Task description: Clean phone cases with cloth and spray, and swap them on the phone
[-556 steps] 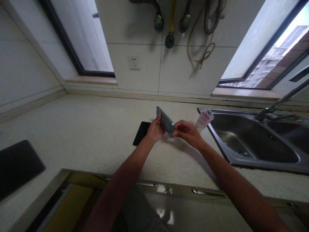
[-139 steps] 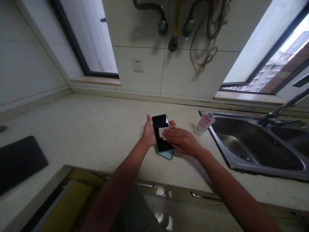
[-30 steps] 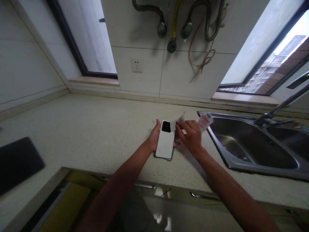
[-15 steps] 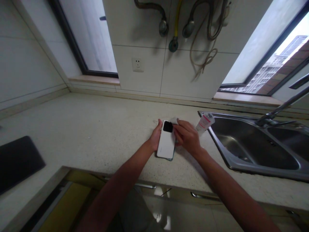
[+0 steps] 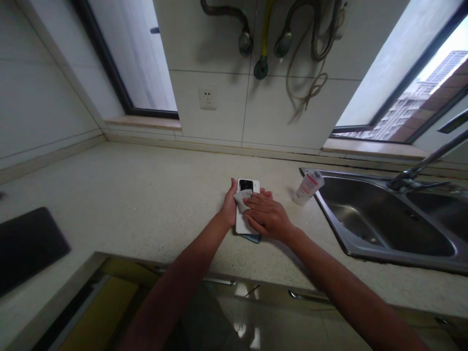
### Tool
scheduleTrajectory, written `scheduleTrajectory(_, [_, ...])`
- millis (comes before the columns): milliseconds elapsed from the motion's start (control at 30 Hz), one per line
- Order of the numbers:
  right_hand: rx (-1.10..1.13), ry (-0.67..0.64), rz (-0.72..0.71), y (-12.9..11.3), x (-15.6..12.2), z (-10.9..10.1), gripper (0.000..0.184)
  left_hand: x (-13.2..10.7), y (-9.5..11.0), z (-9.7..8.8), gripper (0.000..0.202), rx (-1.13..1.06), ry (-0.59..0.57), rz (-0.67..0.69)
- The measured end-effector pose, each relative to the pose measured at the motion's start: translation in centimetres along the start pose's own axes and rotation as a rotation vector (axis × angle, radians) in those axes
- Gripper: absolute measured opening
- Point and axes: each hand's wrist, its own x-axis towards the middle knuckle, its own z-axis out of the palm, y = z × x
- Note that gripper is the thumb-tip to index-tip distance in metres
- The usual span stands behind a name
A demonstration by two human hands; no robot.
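A white smartphone (image 5: pixel 243 226) lies back side up in my left hand (image 5: pixel 229 207), its dark camera block at the far end. The left thumb runs along its left edge, and fingertips show past its right edge. My right hand (image 5: pixel 270 218) presses a small pale grey cloth (image 5: pixel 240 199) flat against the phone's back, just below the cameras. The cloth is partly hidden under the fingers. A teal-edged flat piece (image 5: pixel 252 238) sticks out beneath the phone's near end; what it is, I cannot tell.
A white-and-pink plastic cup (image 5: pixel 308 187) stands right of my hands, beside the steel sink (image 5: pixel 338 239) with its tap (image 5: pixel 405 180). A flat black object (image 5: pixel 31 246) lies on the pale countertop (image 5: pixel 157 209) at left. Drawer handles run along the front edge.
My right hand has moved left and nearer, from the phone's far right corner onto its back, bringing the cloth along. The phone has shifted slightly left and stands straighter.
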Motion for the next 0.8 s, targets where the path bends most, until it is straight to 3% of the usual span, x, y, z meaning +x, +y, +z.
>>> scheduleTrajectory(133, [0.094,0.019,-0.051,-0.2,0.1,-0.6,0.016,-0.1,0.0,0.0,0.104,0.03,0.022,0.039])
scheduleTrajectory(333, [0.098,-0.107,-0.07,-0.7,0.3,-0.6,0.031,-0.1,0.2,0.3,0.105,0.008,0.016,0.078])
scheduleTrajectory(633, [-0.242,-0.022,0.317,1.2,-0.4,-0.9,0.023,-0.3,0.3,0.8,0.088,-0.065,0.065,-0.032])
scheduleTrajectory(800, [-0.25,-0.014,0.374,1.3,-0.4,-0.7,0.035,-0.3,-0.2,1.5,0.08,-0.071,0.06,-0.042])
